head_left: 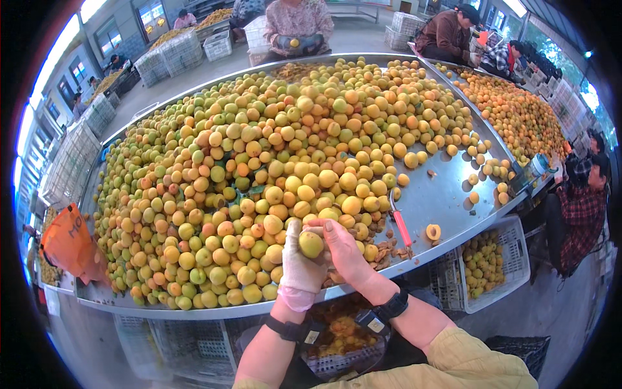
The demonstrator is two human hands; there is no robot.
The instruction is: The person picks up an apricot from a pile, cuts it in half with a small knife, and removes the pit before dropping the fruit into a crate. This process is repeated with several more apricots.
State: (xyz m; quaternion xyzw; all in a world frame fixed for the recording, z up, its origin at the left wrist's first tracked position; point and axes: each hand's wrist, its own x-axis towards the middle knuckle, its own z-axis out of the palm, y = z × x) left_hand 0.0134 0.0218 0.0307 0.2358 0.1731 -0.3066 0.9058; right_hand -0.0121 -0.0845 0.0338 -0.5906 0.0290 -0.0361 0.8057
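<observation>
2 hands (324, 256) closed around 1 apricot (311, 244), fingers hiding its edges, far side unseen

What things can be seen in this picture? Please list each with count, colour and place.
apricots: many, yellow-green to orange, heaped on the table
metal table: one, grey, centre
knife: one, red handle, on the table right of the hands
halved apricot: one, orange, beside the knife
pits: a small pile, brown, near the knife
white crate: one, holding apricots, below the table's right edge
other people: several, around the tables
held apricot: one, yellow-green, in both hands
left hand: white glove
right hand: bare
</observation>
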